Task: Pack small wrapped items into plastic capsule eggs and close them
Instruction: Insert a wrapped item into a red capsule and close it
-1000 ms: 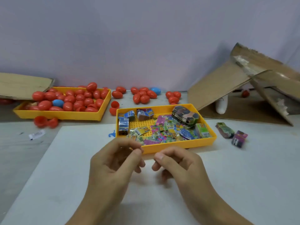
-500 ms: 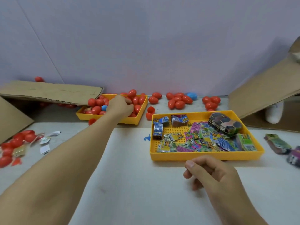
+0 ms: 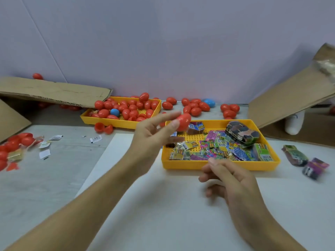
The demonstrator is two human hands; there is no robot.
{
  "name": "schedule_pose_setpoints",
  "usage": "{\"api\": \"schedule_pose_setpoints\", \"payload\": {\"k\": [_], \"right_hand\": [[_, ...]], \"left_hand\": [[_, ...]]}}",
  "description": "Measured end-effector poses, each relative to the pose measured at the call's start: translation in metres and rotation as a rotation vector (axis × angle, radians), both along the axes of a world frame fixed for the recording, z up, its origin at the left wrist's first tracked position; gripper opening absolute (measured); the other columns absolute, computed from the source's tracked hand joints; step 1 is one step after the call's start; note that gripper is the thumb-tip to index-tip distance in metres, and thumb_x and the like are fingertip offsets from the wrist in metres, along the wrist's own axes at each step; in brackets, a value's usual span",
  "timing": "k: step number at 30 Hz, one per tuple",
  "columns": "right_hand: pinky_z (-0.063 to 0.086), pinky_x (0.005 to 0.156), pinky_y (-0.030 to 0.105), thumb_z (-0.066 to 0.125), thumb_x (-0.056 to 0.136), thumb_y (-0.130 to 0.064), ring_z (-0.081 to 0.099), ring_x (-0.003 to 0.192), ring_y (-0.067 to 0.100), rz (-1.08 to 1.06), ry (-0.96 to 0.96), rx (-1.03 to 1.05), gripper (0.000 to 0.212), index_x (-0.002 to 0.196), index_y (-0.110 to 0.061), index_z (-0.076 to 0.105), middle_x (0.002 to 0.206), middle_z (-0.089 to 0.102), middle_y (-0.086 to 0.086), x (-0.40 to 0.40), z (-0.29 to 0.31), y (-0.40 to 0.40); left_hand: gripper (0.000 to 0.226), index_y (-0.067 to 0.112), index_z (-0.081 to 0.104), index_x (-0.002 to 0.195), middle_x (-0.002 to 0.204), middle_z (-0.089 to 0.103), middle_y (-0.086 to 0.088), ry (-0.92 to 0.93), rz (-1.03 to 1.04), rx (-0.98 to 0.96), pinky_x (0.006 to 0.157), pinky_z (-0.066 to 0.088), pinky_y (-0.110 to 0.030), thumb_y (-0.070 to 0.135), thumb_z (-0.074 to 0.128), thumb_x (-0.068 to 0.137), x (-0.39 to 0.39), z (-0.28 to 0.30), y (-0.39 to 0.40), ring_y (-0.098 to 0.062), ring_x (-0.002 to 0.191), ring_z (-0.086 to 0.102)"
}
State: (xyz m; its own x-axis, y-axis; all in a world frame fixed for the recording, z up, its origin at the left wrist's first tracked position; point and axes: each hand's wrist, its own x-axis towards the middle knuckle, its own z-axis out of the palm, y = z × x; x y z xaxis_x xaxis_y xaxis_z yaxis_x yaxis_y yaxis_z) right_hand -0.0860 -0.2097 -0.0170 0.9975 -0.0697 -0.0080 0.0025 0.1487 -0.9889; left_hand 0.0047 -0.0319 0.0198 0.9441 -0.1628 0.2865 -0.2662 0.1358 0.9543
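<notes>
My left hand [image 3: 154, 136] pinches a red capsule egg [image 3: 184, 121] between thumb and fingertips, held in the air over the left end of the near yellow tray [image 3: 217, 164]. That tray holds several small colourful wrapped items [image 3: 217, 148] and a camouflage-patterned box [image 3: 242, 133]. My right hand [image 3: 230, 178] hovers just in front of the tray with its fingers loosely curled; I see nothing in it. A second yellow tray [image 3: 101, 122] at the back left is full of red eggs with one blue egg [image 3: 115, 112].
Loose red eggs [image 3: 194, 106] and a blue egg [image 3: 209, 102] lie along the wall. More red eggs [image 3: 12, 144] and paper scraps sit at the far left. Cardboard flaps [image 3: 54, 92] flank both sides. Two wrapped packs [image 3: 304, 160] lie right of the near tray.
My left hand has come back from the far tray of eggs toward the middle, now carrying a red egg. My right hand has stayed in front of the near tray.
</notes>
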Motion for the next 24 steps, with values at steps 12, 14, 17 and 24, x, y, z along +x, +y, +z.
{"api": "schedule_pose_setpoints", "payload": {"k": [12,14,17,24], "right_hand": [[0.033,0.037,0.025,0.052,0.080,-0.073,0.048,0.051,0.030,0.168,0.008,-0.259,0.058,0.078,-0.018,0.072,0.051,0.055,0.004,-0.009,0.009,-0.015],[0.033,0.036,0.024,0.055,0.078,-0.073,0.046,0.051,0.032,0.156,-0.003,-0.250,0.057,0.079,-0.018,0.073,0.051,0.055,0.004,-0.008,0.007,-0.015],[0.032,0.036,0.024,0.059,0.071,-0.078,0.043,0.047,0.029,0.147,-0.041,-0.245,0.060,0.081,-0.020,0.071,0.052,0.054,0.003,-0.006,0.004,-0.015],[0.039,0.040,0.022,0.068,0.077,-0.056,0.048,0.040,0.013,0.139,-0.143,-0.276,0.035,0.082,-0.021,0.071,0.056,0.058,0.008,-0.006,-0.003,-0.015]], "left_hand": [[0.038,0.025,0.067,0.124,0.101,0.071,-0.002,0.055,-0.099,-0.039,0.062,0.051,-0.029,0.019,0.067,0.086,-0.082,-0.043,-0.032,-0.018,0.072,0.064],[0.028,0.019,0.070,0.112,0.078,0.064,-0.003,0.169,-0.046,-0.048,0.050,0.047,-0.030,0.027,0.062,0.086,-0.081,-0.043,-0.033,-0.019,0.057,0.056],[0.041,0.006,0.065,0.097,0.067,0.054,-0.006,0.282,-0.049,-0.053,0.039,0.034,-0.021,0.044,0.052,0.090,-0.076,-0.043,-0.031,-0.019,0.045,0.046],[0.066,0.006,0.061,0.075,0.060,0.050,-0.018,0.351,-0.110,0.033,0.038,0.031,-0.017,0.069,0.045,0.086,-0.067,-0.046,-0.031,-0.022,0.039,0.043]]}}
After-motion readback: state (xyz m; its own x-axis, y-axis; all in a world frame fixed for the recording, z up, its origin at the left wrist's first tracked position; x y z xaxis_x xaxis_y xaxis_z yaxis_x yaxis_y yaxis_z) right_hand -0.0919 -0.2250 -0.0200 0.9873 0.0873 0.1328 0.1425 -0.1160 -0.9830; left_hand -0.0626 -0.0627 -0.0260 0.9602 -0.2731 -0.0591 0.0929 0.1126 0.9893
